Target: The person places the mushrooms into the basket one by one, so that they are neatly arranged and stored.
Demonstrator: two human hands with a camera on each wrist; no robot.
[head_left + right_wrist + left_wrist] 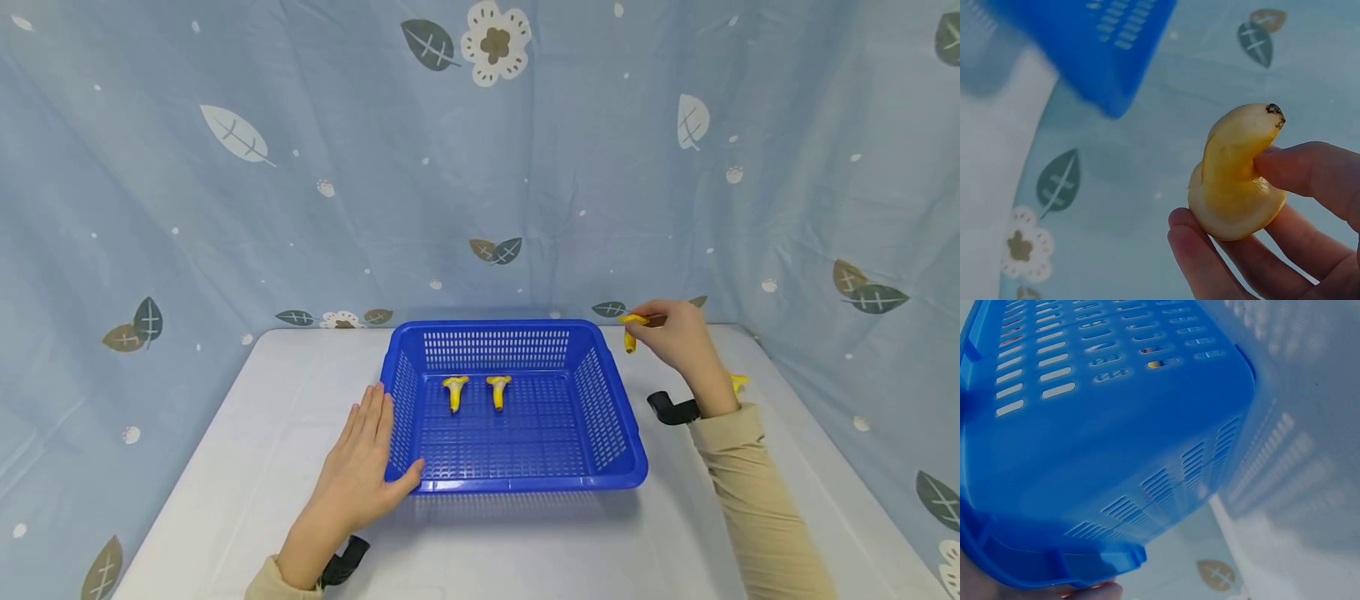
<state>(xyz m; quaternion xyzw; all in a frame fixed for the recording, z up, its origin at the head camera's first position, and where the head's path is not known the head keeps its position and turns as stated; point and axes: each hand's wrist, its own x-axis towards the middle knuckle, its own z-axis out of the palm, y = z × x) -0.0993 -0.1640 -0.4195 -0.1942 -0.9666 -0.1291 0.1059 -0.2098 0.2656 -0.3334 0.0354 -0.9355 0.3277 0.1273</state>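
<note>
I had the left hand (pixel 356 479) straight-fingered along the left edge of the blue basket (pixel 525 483), the right hand (pixel 678 337) pinching a yellow mushroom (pixel 630 340) near the back edge of the desk (pixel 300 383), guessing light, slick-ish, best held by its neck.

Up there the head camera looks forward and down, the whole blue basket (pixel 517 484) mid-frame. The left wrist camera crowds its outer wall, upper left; the right wrist camera, close on a yellow mushroom-like piece (pixel 1229 181), also catches the basket, upper left.
</note>
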